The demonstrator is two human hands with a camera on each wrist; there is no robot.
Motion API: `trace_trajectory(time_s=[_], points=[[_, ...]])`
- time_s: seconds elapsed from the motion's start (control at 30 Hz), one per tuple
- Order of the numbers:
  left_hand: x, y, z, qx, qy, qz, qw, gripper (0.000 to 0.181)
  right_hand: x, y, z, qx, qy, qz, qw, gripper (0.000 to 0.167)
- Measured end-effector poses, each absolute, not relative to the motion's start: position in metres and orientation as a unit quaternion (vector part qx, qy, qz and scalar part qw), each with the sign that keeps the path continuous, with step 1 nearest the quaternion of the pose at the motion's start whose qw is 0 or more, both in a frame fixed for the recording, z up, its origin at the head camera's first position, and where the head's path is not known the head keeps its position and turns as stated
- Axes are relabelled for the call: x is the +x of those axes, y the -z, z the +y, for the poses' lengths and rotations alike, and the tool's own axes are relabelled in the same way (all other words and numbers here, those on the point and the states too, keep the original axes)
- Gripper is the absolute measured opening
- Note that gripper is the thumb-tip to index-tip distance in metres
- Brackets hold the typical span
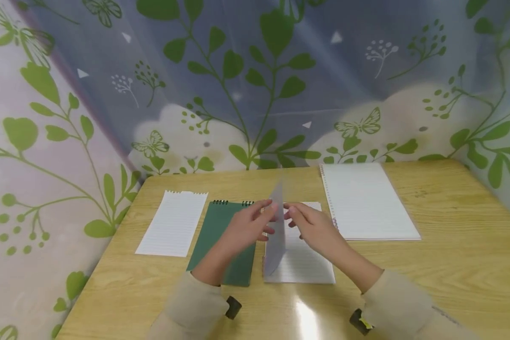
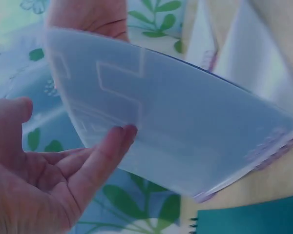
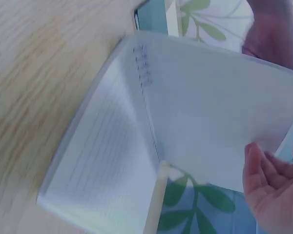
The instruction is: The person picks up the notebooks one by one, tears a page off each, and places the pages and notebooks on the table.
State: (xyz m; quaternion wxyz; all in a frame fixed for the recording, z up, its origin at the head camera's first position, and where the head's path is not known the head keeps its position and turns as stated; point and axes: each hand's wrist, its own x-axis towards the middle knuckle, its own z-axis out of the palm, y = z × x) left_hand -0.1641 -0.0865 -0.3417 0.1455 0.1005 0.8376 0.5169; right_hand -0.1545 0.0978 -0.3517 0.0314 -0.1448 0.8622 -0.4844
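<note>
Flanking smooth translucent cover (image 1: 277,243), left hand (image 1: 247,226), right hand (image 1: 315,227)

Pale beige sleeves, bare hands, and a small black block by each cuff.
In the head view, the left sleeve (image 1: 191,302) sits around seven o'clock and the right sleeve (image 1: 401,304) between four and five; both are plain, loose cloth ending above the wrist, leaving the left hand (image 1: 247,225) and right hand (image 1: 316,230) uncovered. One black block (image 1: 233,307) shows at the left sleeve's three o'clock, another block (image 1: 358,321), with a yellow patch, at the right sleeve's eight. Small dark marking (image 1: 445,315), unreadable, lines the right sleeve.
</note>
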Motion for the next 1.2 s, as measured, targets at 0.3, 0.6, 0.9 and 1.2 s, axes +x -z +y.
trace_trajectory(time_s=[0.3,0.6,0.9,1.2], points=[[-0.171,0.331,-0.095,0.076,-0.464,0.874,0.123,0.049,-0.153,0.360,0.071,-0.181,0.521,0.832,0.066,0.038],[-0.174,0.330,-0.114,0.064,-0.436,0.893,0.089,0.029,-0.174,0.376,0.091,-0.209,0.539,0.811,0.085,0.038],[-0.175,0.337,-0.160,0.025,-0.371,0.925,0.073,0.023,-0.213,0.410,0.143,-0.117,0.275,0.954,0.033,0.046],[-0.185,0.378,-0.200,-0.053,-0.319,0.940,0.112,0.030,-0.225,0.427,0.151,-0.126,0.174,0.975,0.061,0.064]])
